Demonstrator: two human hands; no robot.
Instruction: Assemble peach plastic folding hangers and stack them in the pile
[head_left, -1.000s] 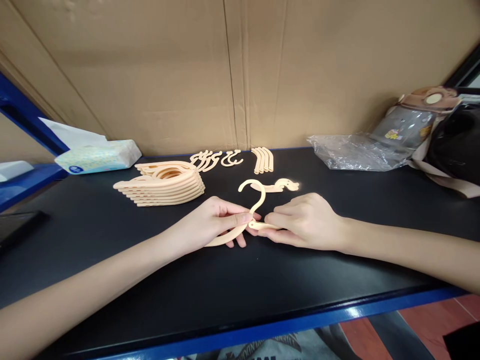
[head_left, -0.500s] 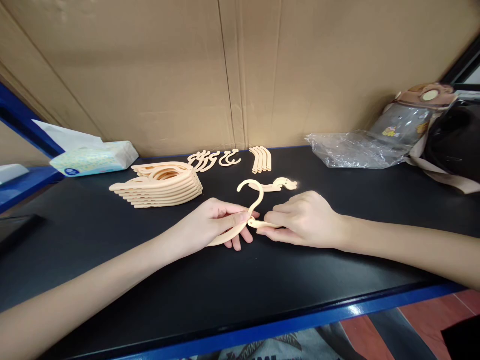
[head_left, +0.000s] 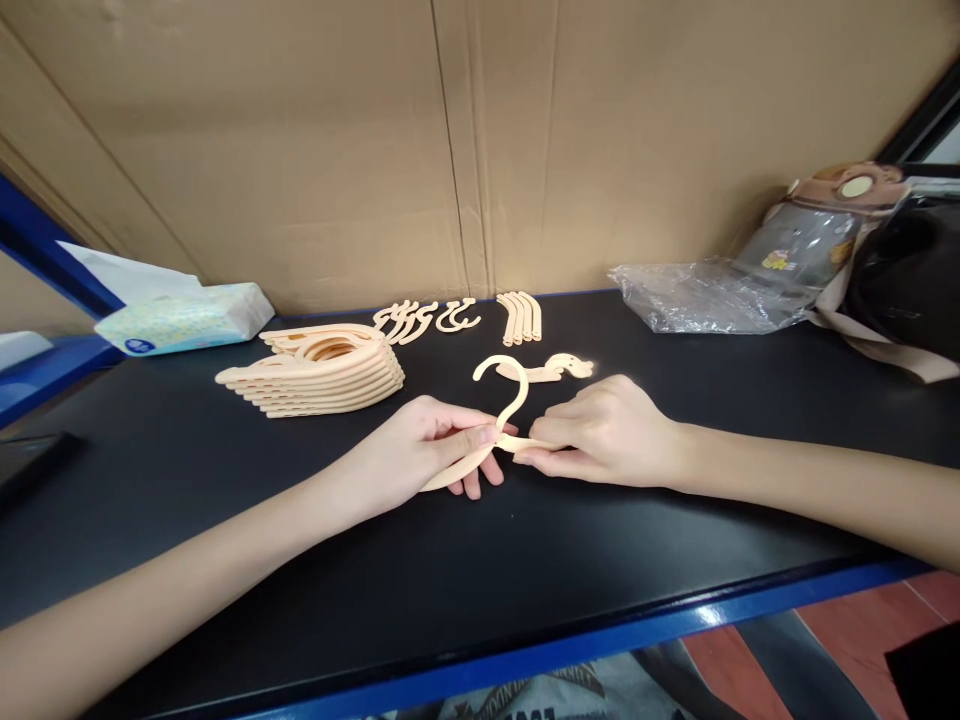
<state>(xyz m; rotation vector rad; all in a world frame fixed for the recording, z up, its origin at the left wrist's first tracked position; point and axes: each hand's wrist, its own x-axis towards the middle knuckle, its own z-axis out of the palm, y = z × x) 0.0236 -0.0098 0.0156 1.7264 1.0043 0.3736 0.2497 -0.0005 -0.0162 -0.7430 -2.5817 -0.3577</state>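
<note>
Between thumb and fingers, my left hand (head_left: 442, 440) pinches a cream plastic hanger piece (head_left: 517, 385) with a curved hook at its top and an arm running down to the left. My right hand (head_left: 607, 435) is closed on a second hanger arm (head_left: 531, 443), whose inner end meets the hook piece at my left thumb. My fingers hide most of that arm, and I cannot tell whether the joint is locked. Just behind the hook lies a loose cream piece shaped like an animal head (head_left: 562, 368).
To the left is a stack of cream hangers (head_left: 330, 385), with a tissue pack (head_left: 187, 320) behind it. Loose hooks (head_left: 409, 320) and curved arms (head_left: 519, 318) lie at the back. A clear plastic bag (head_left: 697, 300), a bottle (head_left: 806, 235) and a black bag (head_left: 907, 270) sit at right.
My right hand has risen slightly, and the arm in it has turned up so that its inner end sits against the hook piece. My left hand stays nearly still.
</note>
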